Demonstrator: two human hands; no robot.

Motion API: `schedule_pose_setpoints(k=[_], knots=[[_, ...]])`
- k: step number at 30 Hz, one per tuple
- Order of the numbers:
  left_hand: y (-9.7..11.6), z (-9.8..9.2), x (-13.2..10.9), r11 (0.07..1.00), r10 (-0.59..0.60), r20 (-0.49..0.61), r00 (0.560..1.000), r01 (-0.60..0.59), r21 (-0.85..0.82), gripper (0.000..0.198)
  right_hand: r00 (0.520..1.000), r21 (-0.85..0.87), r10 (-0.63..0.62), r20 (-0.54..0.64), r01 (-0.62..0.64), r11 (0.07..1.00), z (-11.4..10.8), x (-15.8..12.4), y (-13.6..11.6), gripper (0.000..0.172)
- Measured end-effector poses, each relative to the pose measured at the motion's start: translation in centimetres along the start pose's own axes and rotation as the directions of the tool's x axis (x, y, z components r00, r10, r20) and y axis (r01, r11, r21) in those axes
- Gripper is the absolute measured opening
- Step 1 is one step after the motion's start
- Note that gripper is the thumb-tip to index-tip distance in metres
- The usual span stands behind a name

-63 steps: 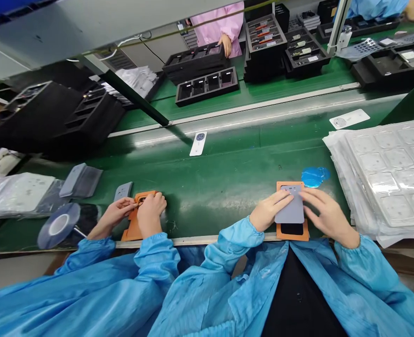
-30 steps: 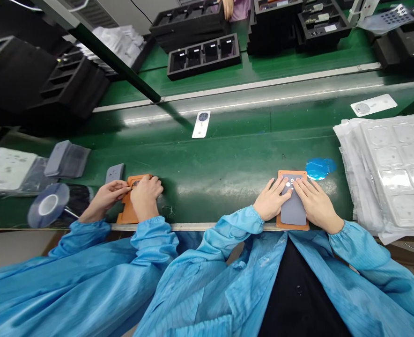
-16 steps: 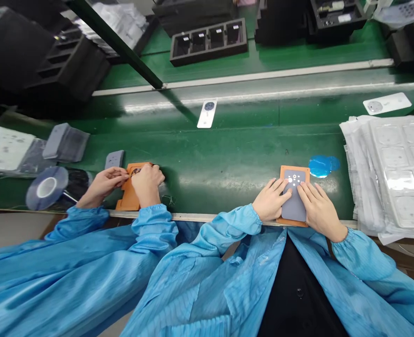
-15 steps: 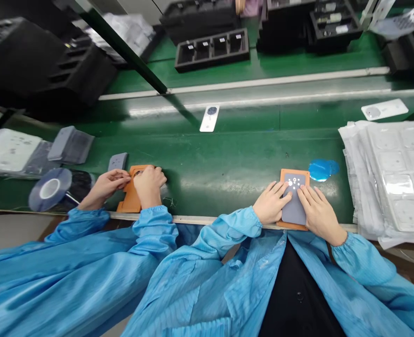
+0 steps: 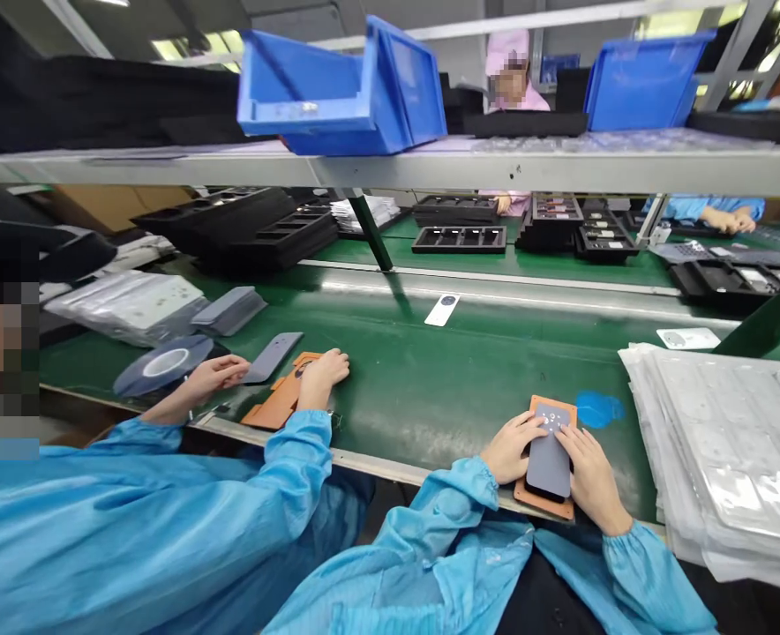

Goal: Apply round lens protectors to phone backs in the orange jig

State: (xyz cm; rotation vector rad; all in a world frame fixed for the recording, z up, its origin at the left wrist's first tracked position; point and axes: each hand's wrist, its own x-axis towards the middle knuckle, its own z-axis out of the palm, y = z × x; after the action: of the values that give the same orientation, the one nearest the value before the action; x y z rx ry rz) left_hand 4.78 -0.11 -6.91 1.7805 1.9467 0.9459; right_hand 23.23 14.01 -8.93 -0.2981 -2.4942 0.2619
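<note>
A grey panel (image 5: 549,459) with small holes at its far end lies on an orange jig (image 5: 541,507) at the near edge of the green belt (image 5: 430,388). My left hand (image 5: 510,446) rests at the panel's left edge, fingers stretched onto its top. My right hand (image 5: 589,474) lies flat along the panel's right side, fingers pressing on it. To my left, a co-worker in a blue coat holds another grey panel (image 5: 272,354) with one hand (image 5: 216,374) and keeps the other hand (image 5: 322,369) on a second orange jig (image 5: 277,404).
A blue film scrap (image 5: 599,409) lies beside my jig. Clear blister trays (image 5: 727,441) are stacked on the right. A white part (image 5: 441,310) lies mid-belt, and a tape roll (image 5: 161,362) at the left. Black trays (image 5: 460,238) stand beyond, and blue bins (image 5: 337,88) on a shelf overhead.
The view has tilted up, showing the shelf and bins. My hands stay on the grey panel. The co-worker has lifted a grey panel off to the left of their jig.
</note>
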Motion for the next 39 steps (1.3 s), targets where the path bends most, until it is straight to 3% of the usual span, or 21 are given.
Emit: schedule_pose_setpoints(k=[2, 4, 6, 8, 10, 13, 17, 22, 25, 27, 29, 32, 34, 36, 39], knots=[[0.8, -0.6, 0.8, 0.991, -0.038, -0.103, 0.994, 0.024, -0.132, 0.058, 0.997, 0.152, 0.050, -0.052, -0.042, 0.988, -0.6, 0.7, 0.6, 0.043], [2.0, -1.3, 1.7, 0.947, -0.133, -0.251, 0.959, 0.048, -0.318, 0.071, 0.969, 0.383, 0.223, -0.102, -0.169, 0.908, -1.7, 1.5, 0.8, 0.030], [3.6, -1.8, 2.6, 0.829, -0.262, -0.331, 0.906, 0.036, -0.558, 0.073, 0.882, 0.638, 0.457, -0.113, -0.288, 0.714, -3.1, 2.4, 0.4, 0.022], [5.3, -1.9, 3.3, 0.662, -0.347, -0.307, 0.886, 0.000, -0.749, 0.058, 0.799, 0.826, 0.597, -0.069, -0.289, 0.484, -4.3, 3.3, -0.2, 0.023], [6.9, -1.6, 3.7, 0.570, -0.364, -0.272, 0.891, -0.018, -0.822, 0.046, 0.798, 0.916, 0.602, -0.009, -0.235, 0.326, -5.2, 4.0, -0.9, 0.028], [9.1, -1.5, 3.5, 0.682, -0.325, -0.340, 0.883, -0.030, -0.730, 0.040, 0.805, 0.942, 0.592, 0.044, -0.231, 0.244, -5.8, 4.4, -1.6, 0.028], [10.0, -1.6, 3.0, 0.834, -0.266, -0.368, 0.891, 0.022, -0.551, 0.031, 0.712, 0.951, 0.693, 0.114, -0.279, 0.130, -5.6, 4.0, -2.1, 0.028], [8.5, -0.3, 2.8, 0.825, -0.300, -0.295, 0.907, 0.091, -0.558, 0.036, 0.603, 0.951, 0.779, 0.173, -0.309, 0.028, -4.2, 3.1, -2.8, 0.034], [6.9, 0.3, 3.4, 0.722, -0.407, -0.237, 0.882, 0.152, -0.674, 0.030, 0.578, 0.936, 0.785, 0.224, -0.351, -0.010, -3.2, 3.9, -2.5, 0.036], [5.7, -0.3, 4.0, 0.633, -0.431, -0.178, 0.885, 0.155, -0.759, 0.030, 0.582, 0.932, 0.775, 0.245, -0.362, -0.024, -2.8, 6.4, -1.3, 0.038], [4.5, -1.5, 4.6, 0.591, -0.413, -0.138, 0.900, 0.150, -0.792, 0.042, 0.588, 0.945, 0.779, 0.217, -0.327, -0.016, -3.0, 10.6, 0.6, 0.041], [2.6, -3.9, 4.5, 0.647, -0.418, -0.147, 0.897, 0.180, -0.741, 0.044, 0.548, 0.963, 0.818, 0.175, -0.267, -0.027, -3.8, 17.0, 3.7, 0.045], [1.1, -5.5, 3.7, 0.687, -0.445, -0.181, 0.877, 0.204, -0.697, 0.038, 0.571, 0.916, 0.762, 0.305, -0.395, -0.070, -4.0, 19.0, 4.6, 0.045], [-0.8, -7.4, 3.0, 0.737, -0.496, -0.228, 0.838, 0.268, -0.621, 0.034, 0.612, 0.820, 0.636, 0.470, -0.570, -0.057, -3.6, 18.3, 3.6, 0.048], [-4.2, -11.1, 3.8, 0.785, -0.589, -0.341, 0.733, 0.419, -0.456, 0.029, 0.634, 0.737, 0.514, 0.577, -0.675, 0.006, -2.6, 13.7, 0.1, 0.055]])
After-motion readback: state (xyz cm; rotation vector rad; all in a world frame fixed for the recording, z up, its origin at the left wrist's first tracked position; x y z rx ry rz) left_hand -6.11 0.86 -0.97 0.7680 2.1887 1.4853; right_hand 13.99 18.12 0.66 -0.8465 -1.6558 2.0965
